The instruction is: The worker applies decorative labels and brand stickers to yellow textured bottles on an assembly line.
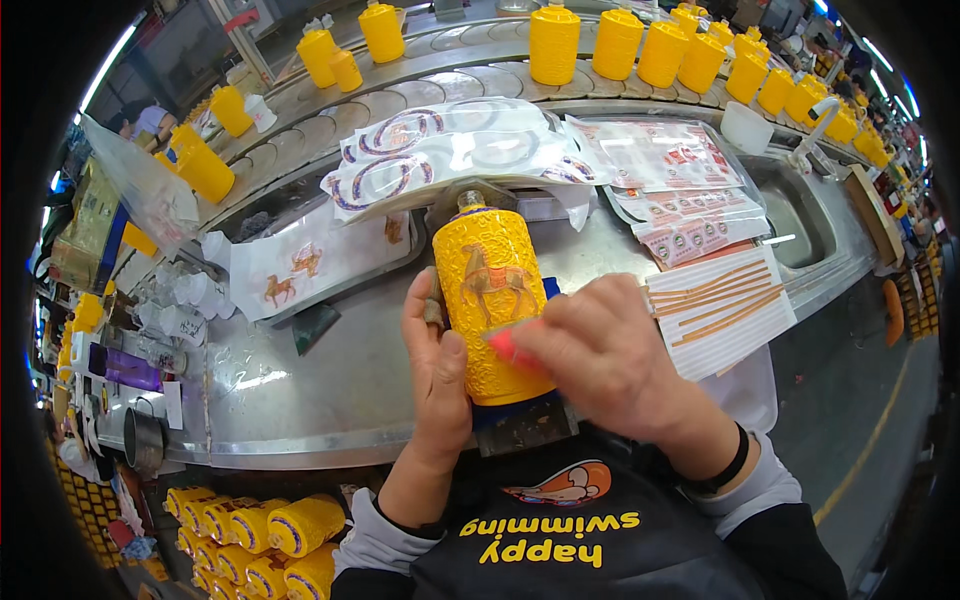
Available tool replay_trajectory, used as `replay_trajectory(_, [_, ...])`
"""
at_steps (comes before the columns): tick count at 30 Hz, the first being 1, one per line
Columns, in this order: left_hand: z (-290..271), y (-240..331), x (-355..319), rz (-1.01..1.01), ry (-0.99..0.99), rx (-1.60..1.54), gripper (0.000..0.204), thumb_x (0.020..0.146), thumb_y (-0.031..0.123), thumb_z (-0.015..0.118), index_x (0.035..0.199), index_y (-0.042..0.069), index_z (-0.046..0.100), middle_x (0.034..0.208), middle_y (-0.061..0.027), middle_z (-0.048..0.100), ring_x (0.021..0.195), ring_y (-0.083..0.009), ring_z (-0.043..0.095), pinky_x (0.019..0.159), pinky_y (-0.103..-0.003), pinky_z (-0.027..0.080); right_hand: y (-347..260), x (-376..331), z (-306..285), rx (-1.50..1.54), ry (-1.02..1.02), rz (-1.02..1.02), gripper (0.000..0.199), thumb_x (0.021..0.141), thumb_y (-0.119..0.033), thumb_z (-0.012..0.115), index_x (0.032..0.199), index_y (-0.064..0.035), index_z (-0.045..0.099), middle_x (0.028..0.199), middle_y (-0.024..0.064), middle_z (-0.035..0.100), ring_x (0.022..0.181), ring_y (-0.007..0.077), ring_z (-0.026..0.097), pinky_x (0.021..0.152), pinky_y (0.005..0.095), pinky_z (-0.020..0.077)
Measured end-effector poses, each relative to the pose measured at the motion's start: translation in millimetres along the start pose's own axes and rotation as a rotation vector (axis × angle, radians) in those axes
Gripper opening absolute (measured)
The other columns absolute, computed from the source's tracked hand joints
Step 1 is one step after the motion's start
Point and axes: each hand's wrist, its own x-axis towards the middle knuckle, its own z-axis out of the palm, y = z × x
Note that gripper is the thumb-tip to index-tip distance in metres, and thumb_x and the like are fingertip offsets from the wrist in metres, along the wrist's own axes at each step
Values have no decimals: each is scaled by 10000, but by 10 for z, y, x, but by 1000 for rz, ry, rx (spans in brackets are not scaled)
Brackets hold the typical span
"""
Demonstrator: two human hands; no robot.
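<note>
A yellow embossed bottle (488,235) lies tilted in front of me on a dark blue support, its narrow clear neck pointing away. It bears a brown horse decal (497,280). My left hand (437,365) steadies the bottle's left side, thumb up along it and fingers curled at its edge. A small brownish knob (433,308) shows beside those fingers. Closed in a pinch, my right hand (615,355) holds a small pink-red flat piece, like a scraper (512,343), against the bottle below the horse. Most of that piece is hidden by the fingers.
Decal sheets (450,150) lie beyond the bottle, with horse decals (290,275) on a tray at left. Brown strips (715,305) on white paper lie right, near a sink (795,215). Yellow bottles (555,45) line the conveyor; more (255,525) are stacked lower left.
</note>
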Motion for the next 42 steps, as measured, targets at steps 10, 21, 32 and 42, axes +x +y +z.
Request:
replay_trajectory(10, [-96, -21, -284, 275, -201, 664, 867, 900, 325, 658, 1482, -32, 124, 1451, -209, 306, 1339, -308, 357, 1105, -408, 301, 113, -268, -220, 448, -141, 171, 203, 815, -27, 657, 1015, -27, 626, 830, 106, 595, 728, 263, 601, 614, 342, 469])
replay_trajectory(21, [-144, -134, -238, 402, -166, 1053, 887, 892, 546, 601, 1482, -12, 245, 1483, -177, 322, 1349, -291, 370, 1104, -406, 314, 1615, -1067, -823, -307, -448, 453, 490, 780, 82, 530, 1209, -123, 650, 1394, 159, 484, 1296, 364, 422, 1060, 415, 399])
replay_trajectory(32, [-184, -131, -265, 400, -143, 1075, 867, 903, 541, 584, 1489, 6, 234, 1491, -169, 313, 1353, -283, 373, 1099, -397, 333, 1860, -747, -756, -99, -789, 587, 262, 798, -89, 695, 1039, -76, 592, 1116, 124, 505, 1112, 314, 476, 947, 386, 421])
replay_trajectory(42, [-171, -148, -264, 396, -138, 1050, 881, 898, 538, 595, 1489, -2, 228, 1488, -171, 309, 1350, -287, 371, 1098, -399, 332, 2022, -883, -681, 12, -568, 487, 63, 841, -67, 672, 883, -23, 657, 1017, 106, 571, 1018, 264, 543, 866, 337, 452])
